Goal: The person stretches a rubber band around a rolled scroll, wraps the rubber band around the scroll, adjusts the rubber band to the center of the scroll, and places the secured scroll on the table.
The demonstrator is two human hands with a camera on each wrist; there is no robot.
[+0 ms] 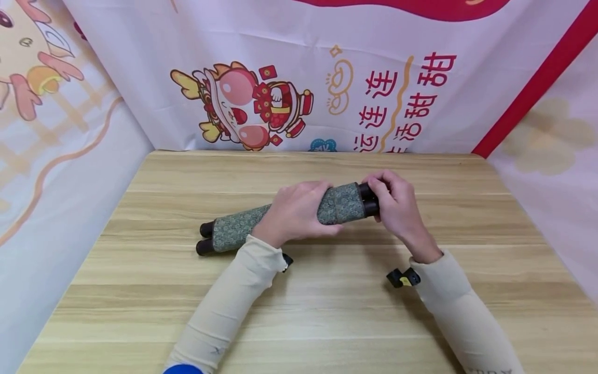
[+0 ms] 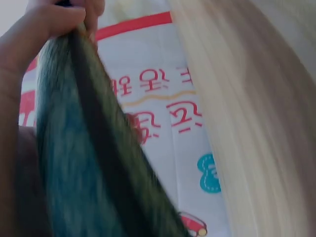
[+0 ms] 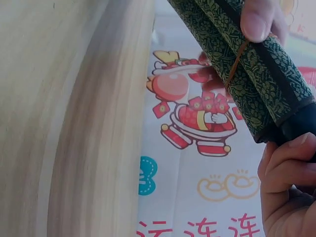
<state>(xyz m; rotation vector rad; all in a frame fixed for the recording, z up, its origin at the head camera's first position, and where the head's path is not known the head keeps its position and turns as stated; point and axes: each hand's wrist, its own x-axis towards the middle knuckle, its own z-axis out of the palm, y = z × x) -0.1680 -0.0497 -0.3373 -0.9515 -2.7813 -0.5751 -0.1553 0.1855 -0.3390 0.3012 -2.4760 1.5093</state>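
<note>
A scroll, rolled up from both ends into two side-by-side rolls, is covered in green patterned brocade with dark rod ends. My left hand grips it right of its middle, thumb on the near side and most fingers hidden behind. At the right end, my right hand holds the dark rod ends. A thin brown rubber band crosses the brocade in the right wrist view, close to the left thumb. The left wrist view shows the scroll blurred, running lengthwise with a dark strip along it.
The scroll is over a light wood-grain table. Behind the table hangs a white printed cloth with red characters and cartoon figures. More printed cloth stands along the left side. Each wrist carries a small black device.
</note>
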